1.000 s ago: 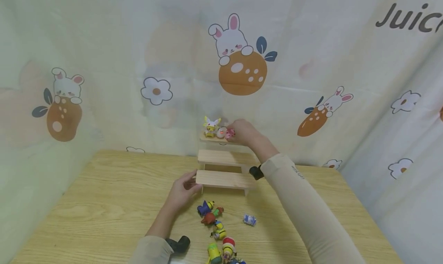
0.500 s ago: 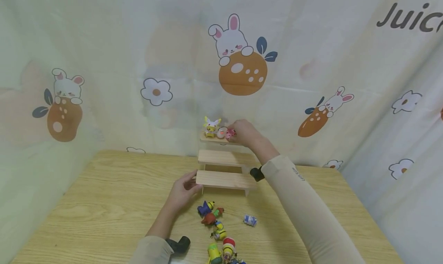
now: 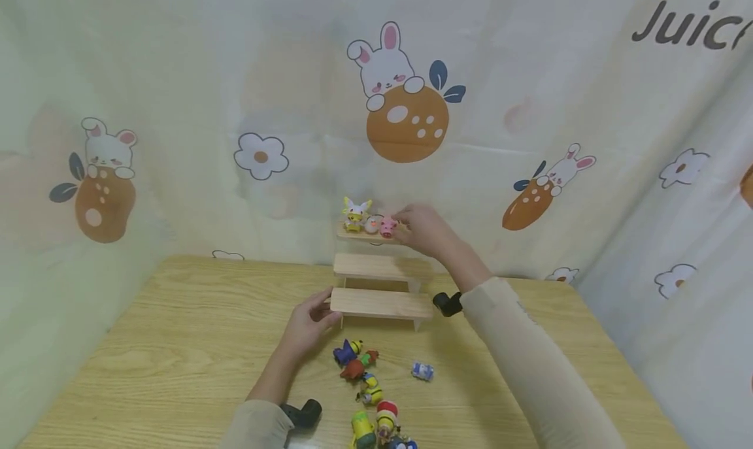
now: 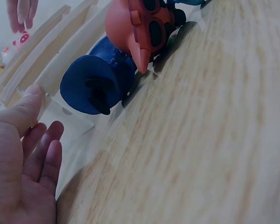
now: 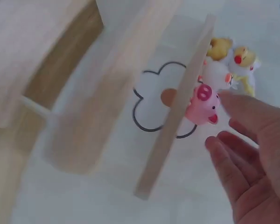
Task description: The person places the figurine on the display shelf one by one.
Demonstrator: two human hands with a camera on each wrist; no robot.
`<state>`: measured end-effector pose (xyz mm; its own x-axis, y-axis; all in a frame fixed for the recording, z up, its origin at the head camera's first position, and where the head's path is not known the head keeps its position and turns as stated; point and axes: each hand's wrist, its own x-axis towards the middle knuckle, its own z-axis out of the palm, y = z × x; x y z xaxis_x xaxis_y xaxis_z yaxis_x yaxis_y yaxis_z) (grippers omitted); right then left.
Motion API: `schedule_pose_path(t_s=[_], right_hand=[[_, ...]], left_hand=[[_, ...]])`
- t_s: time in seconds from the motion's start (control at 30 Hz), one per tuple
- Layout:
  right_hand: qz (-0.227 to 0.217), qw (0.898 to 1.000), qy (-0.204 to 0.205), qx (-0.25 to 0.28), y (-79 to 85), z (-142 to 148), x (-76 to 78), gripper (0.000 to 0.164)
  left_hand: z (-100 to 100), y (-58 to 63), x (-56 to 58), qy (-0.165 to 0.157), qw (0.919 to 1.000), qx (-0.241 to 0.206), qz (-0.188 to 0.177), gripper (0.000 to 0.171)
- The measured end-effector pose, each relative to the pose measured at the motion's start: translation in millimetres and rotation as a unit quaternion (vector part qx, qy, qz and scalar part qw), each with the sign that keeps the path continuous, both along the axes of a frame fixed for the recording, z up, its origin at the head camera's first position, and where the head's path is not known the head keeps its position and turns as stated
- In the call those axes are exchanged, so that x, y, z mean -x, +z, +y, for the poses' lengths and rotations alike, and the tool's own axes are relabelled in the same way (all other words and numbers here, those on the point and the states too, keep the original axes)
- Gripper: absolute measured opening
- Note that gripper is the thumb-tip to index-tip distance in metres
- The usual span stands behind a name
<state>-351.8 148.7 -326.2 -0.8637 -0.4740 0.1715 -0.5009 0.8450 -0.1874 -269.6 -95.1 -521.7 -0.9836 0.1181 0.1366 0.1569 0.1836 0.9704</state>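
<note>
Reading "Juice" lettering (image 3: 688,25) on the backdrop cloth (image 3: 488,17) from the head view only. Three-tier wooden stand (image 3: 381,302) before it; left hand (image 3: 308,321), fingers loosely extended, touches the lowest step's left end. Right hand (image 5: 266,163) holds nothing, thumb and fingers parted just beside the pink pig figurine (image 5: 203,106). Pig upright on top tier, snout darker pink; red ear lining only from right wrist.

A person wears a cream-beige left sleeve (image 3: 259,425) and matching right sleeve (image 3: 532,354), the latter with a faint, unreadable marking, plus a rounded black left wrist camera (image 3: 304,413) and similar right wrist camera (image 3: 448,304).
</note>
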Motion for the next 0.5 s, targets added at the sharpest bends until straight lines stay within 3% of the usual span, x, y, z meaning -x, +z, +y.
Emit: schedule_pose_path(t_s=[0.2,0.37,0.5], right_hand=[[-0.016,0.998,0.000,0.066,-34.2,12,-43.8,0.046],[-0.038,0.996,0.002,0.076,-61.7,9,-81.5,0.043],[-0.060,0.994,0.011,0.090,-79.1,14,-102.5,0.037]], left_hand=[[-2,0.4,-1.0,0.002,1.0000,0.009,-0.003,0.063],[-3,4.2,-2.8,0.001,0.9999,0.014,-0.009,0.064],[-1,4.8,-4.4,0.000,0.9998,0.014,-0.011,0.064]])
